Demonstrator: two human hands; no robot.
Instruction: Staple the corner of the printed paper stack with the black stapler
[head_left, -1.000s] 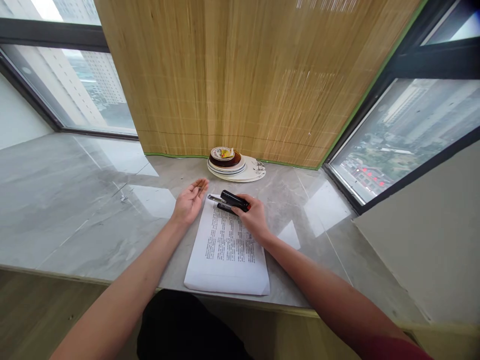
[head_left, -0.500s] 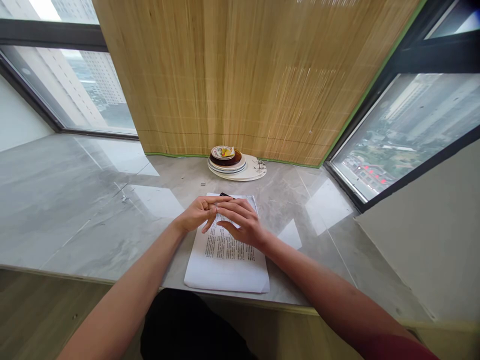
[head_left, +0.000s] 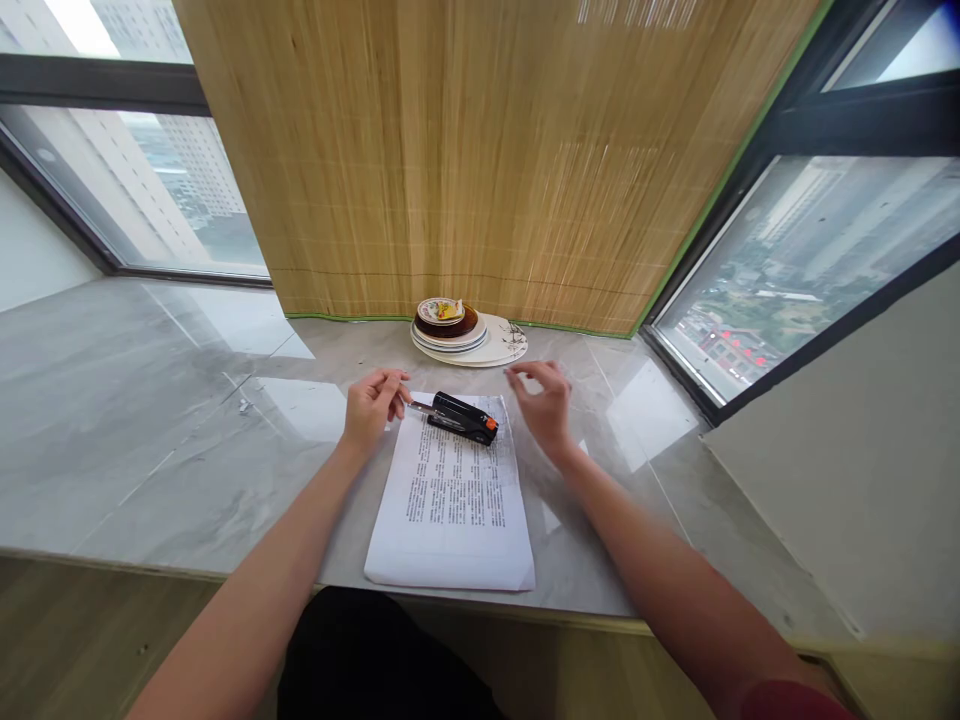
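A black stapler (head_left: 463, 418) with an orange button lies across the top of the printed paper sheets (head_left: 450, 555). A narrow metal piece sticks out of its left end. My left hand (head_left: 371, 408) is at that end, its fingers pinched together close to the metal tip. Whatever they hold is too small to make out. To the right of the stapler, my right hand (head_left: 544, 400) is raised beside the sheets, apart from the stapler. Its thumb and forefinger are drawn together, and anything between them cannot be made out.
Stacked plates (head_left: 450, 340), with a small yellow packet (head_left: 450, 311) on top, stand by the bamboo blind (head_left: 450, 180). Small bits (head_left: 244, 406) lie on the grey stone counter (head_left: 187, 450) at left. Windows flank the blind, and the counter's front edge is near my body.
My hands have parted from over the sheets, the right one moving right and the left one slightly left. The stapler, mostly covered before, now shows fully.
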